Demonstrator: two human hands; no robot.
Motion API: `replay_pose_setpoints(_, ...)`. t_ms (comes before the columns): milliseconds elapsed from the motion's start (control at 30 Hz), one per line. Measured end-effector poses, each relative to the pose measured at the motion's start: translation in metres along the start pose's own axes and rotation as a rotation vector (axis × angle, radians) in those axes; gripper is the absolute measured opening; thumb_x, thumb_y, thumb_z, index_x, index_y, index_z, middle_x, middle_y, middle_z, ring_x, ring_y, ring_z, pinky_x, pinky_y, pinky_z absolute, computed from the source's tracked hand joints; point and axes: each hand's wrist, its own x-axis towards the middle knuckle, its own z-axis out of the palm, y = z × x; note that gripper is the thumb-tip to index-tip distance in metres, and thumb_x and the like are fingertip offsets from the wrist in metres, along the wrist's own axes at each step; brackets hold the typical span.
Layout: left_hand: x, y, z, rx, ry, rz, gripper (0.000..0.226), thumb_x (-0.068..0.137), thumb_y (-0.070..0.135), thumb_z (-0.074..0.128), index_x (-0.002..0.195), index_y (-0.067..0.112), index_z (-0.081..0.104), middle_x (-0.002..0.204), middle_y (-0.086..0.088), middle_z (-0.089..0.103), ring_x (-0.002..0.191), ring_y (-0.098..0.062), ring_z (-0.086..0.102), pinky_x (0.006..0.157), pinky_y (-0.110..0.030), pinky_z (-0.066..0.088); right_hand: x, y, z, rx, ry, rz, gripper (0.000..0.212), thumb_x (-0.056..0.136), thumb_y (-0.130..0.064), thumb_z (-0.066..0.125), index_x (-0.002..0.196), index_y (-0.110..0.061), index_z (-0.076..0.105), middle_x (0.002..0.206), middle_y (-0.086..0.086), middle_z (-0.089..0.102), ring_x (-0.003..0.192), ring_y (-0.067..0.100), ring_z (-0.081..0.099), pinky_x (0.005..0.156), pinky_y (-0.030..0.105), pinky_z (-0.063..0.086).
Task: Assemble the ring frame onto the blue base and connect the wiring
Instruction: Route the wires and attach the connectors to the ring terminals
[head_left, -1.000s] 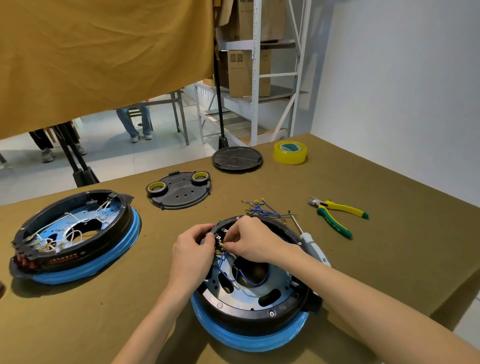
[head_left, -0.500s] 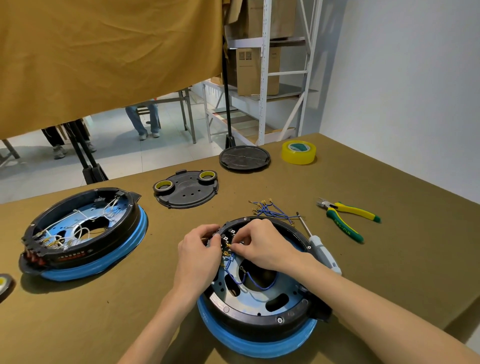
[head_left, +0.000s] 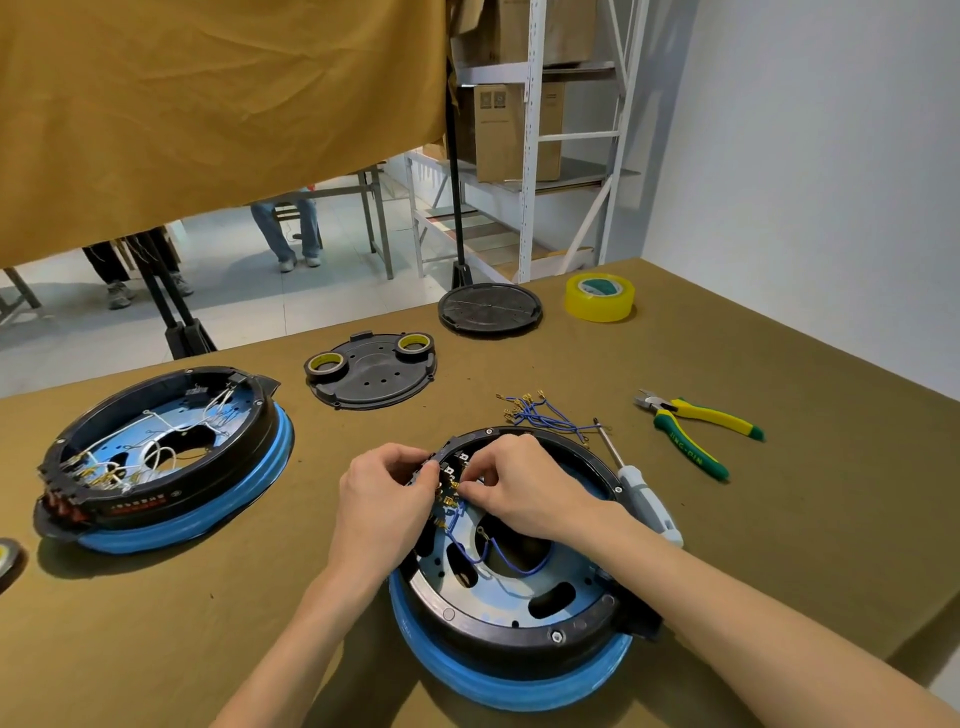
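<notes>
Black ring frame sits on the blue base near the table's front edge. My left hand grips the frame's far rim, right hand fingers pinch a blue wire terminal there. Screwdriver lies just right of the frame.

The right hand has crept left toward the left hand.

Tape: a yellow roll is seen upper right on the table.
Pliers: a yellow-green pair is laid at right.
Screwdriver: is laid right of centre.
Round black lid: is placed near the table's far edge.
</notes>
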Motion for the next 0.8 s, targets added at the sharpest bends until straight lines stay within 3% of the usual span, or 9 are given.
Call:
replay_pose_setpoints(167, 0.007, -0.001, -0.009, 0.036, -0.079, -0.039, 0.010, 0.090, 0.035, 0.075, 0.098, 0.030, 0.078, 0.089, 0.014, 0.075, 0.081, 0.004, 0.069, 0.074, -0.024, 0.059, -0.002, -0.002, 0.003, -0.062, 0.018, 0.007, 0.018, 0.095, -0.035, 0.067, 0.094, -0.022, 0.079, 0.074, -0.007, 0.062, 0.066, 0.007, 0.052, 0.064, 0.025, 0.039)
replay_pose_setpoints(367, 0.015, 0.000, -0.020, 0.101, -0.198, 0.008, 0.015, 0.092, 0.033, 0.075, 0.105, 0.027, 0.080, 0.090, 0.018, 0.074, 0.083, 0.003, 0.069, 0.077, -0.027, 0.062, -0.005, -0.010, 0.003, -0.195, 0.019, 0.014, 0.022, 0.099, -0.039, 0.061, 0.100, -0.025, 0.077, 0.092, 0.000, 0.072, 0.088, 0.021, 0.061, 0.072, 0.032, 0.047)
replay_pose_setpoints(467, 0.018, 0.000, -0.022, 0.098, -0.240, 0.015, 0.016, 0.094, 0.031, 0.073, 0.108, 0.024, 0.079, 0.093, 0.015, 0.075, 0.085, 0.000, 0.070, 0.081, -0.030, 0.063, -0.002, -0.017, 0.000, -0.263, -0.001, 0.025, 0.022, 0.098, -0.035, 0.061, 0.098, -0.022, 0.078, 0.091, 0.004, 0.074, 0.089, 0.026, 0.066, 0.072, 0.034, 0.050)
replay_pose_setpoints(700, 0.017, 0.000, -0.023, 0.099, -0.258, 0.033, 0.018, 0.096, 0.029, 0.072, 0.111, 0.024, 0.077, 0.095, 0.015, 0.073, 0.088, 0.000, 0.070, 0.082, -0.030, 0.062, 0.004, -0.027, -0.002, -0.340, -0.033, 0.052, 0.020, 0.098, -0.031, 0.062, 0.098, -0.017, 0.077, 0.096, 0.008, 0.073, 0.092, 0.032, 0.066, 0.068, 0.033, 0.045)
replay_pose_setpoints(800, 0.016, 0.000, -0.021, 0.112, -0.248, 0.048, 0.017, 0.096, 0.028, 0.071, 0.111, 0.023, 0.077, 0.096, 0.013, 0.073, 0.089, -0.001, 0.069, 0.083, -0.032, 0.063, 0.002, -0.027, -0.001, -0.328, -0.022, 0.043, 0.020, 0.099, -0.031, 0.061, 0.091, -0.019, 0.074, 0.087, 0.005, 0.068, 0.089, 0.031, 0.064, 0.066, 0.032, 0.039)
